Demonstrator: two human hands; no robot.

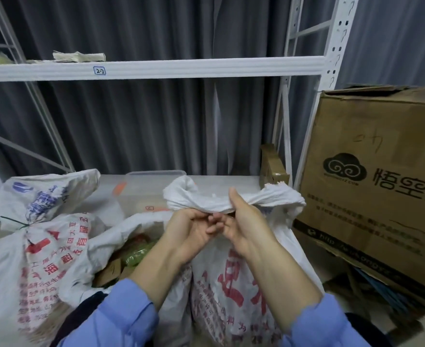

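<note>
Item under handling: a white woven plastic sack with red printing [231, 284], standing upright just left of the large brown cardboard box with a black cloud logo [372, 191] and touching the box's lower left edge. The sack's mouth is gathered into a twisted band of cloth that runs level with the box's middle height, its right end reaching the box's left face.

Right hand [246, 229]: clamped on the twisted band, thumb laid over the top of the cloth, fingers curled beneath it. Left hand [194, 229]: fingers curled under the band, tips meeting the right hand's fingers; whether they pinch cloth cannot be told. Both forearms emerge from blue sleeves.

Further left of the box: an open white sack showing green and red packets [136, 251], then a white woven sack tied shut with a green tie [31, 221] at the far left. Behind these, left of the box, a clear plastic lidded container [153, 191] sits on the lower shelf. A small brown carton [273, 166] stands just behind the box's left edge. Above and left of the box runs a white metal shelf beam labelled 2-2 [181, 68], carrying a stack of folded papers [78, 56].
</note>
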